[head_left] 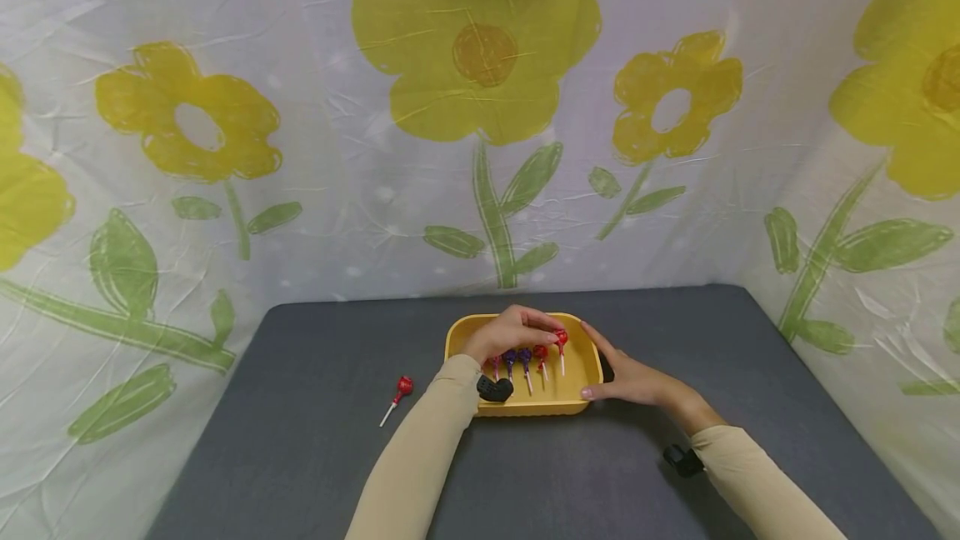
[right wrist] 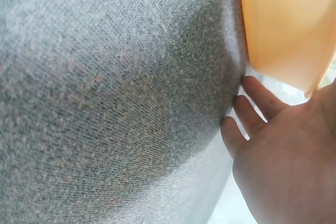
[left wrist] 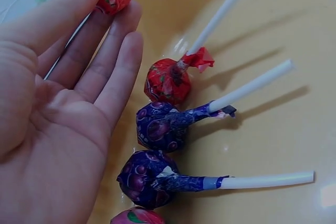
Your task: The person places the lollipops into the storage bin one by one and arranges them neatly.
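My left hand (head_left: pixel 517 330) pinches a red-wrapped lollipop (head_left: pixel 561 337) between thumb and fingertips, over the right part of the yellow tray (head_left: pixel 575 357). Below that hand, in the left wrist view, a red lollipop (left wrist: pixel 167 81), two purple lollipops (left wrist: pixel 161 127) and a pink-red one (left wrist: pixel 137 216), cut off by the frame, stand in a row, white sticks pointing right. My right hand (head_left: pixel 636 377) rests at the tray's right end, thumb on the front corner and index finger reaching the back corner. Its other fingers (right wrist: pixel 257 88) extend fairly straight outside the tray wall.
Another red lollipop (head_left: pixel 405 386) lies on the dark grey table (head_left: pixel 315 440), left of the tray. A flower-printed curtain (head_left: pixel 360 215) hangs behind the table and along both sides. Black devices (head_left: pixel 495 388) are strapped at both wrists.
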`<action>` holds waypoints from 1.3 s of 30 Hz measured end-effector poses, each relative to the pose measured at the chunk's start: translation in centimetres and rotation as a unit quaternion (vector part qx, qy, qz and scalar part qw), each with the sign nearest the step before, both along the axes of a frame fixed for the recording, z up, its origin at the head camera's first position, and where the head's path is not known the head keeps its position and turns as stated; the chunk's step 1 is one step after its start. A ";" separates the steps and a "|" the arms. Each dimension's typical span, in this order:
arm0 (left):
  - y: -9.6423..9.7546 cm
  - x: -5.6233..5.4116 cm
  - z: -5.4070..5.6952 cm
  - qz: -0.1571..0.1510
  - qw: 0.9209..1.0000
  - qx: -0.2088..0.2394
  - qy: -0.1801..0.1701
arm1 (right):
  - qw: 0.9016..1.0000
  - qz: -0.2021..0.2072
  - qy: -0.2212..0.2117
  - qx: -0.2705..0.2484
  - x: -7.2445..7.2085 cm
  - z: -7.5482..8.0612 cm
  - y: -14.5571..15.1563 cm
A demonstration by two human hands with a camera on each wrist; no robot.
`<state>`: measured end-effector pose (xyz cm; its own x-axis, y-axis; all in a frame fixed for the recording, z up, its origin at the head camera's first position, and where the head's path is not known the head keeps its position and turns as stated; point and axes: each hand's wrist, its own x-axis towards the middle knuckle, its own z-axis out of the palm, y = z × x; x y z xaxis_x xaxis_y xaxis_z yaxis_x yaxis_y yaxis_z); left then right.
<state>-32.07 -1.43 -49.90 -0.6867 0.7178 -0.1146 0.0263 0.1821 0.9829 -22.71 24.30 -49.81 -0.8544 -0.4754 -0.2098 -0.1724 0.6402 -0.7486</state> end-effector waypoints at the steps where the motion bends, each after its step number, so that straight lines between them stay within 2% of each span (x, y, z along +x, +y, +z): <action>1: 0.1 0.0 0.0 0.004 1.000 0.000 -0.001 | 1.000 0.000 0.000 0.000 0.0 0.0 0.0; 9: 0.5 0.1 -0.4 0.023 1.000 -0.001 0.014 | 1.000 -0.002 -0.003 0.004 0.0 0.0 -0.1; 18: 0.5 0.2 -0.3 0.013 0.998 -0.031 0.057 | 1.000 -0.005 -0.014 0.004 0.0 0.1 -0.1; 23: 0.5 0.3 -0.4 0.010 0.994 -0.067 0.090 | 1.000 -0.002 -0.016 -0.003 0.0 0.0 -0.1; 27: 0.5 0.3 -0.3 0.009 0.991 -0.080 0.109 | 1.000 0.000 -0.010 -0.004 -0.1 -0.1 -0.1; 39: 0.5 0.2 -1.0 -0.020 0.987 -0.102 0.126 | 1.000 0.001 0.000 -0.002 -0.2 -0.3 0.0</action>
<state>-31.89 -0.92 -50.94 -0.6838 0.7243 -0.0884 0.2759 0.3688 0.8876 -22.89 24.28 -50.11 -0.8538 -0.4774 -0.2079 -0.1736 0.6374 -0.7507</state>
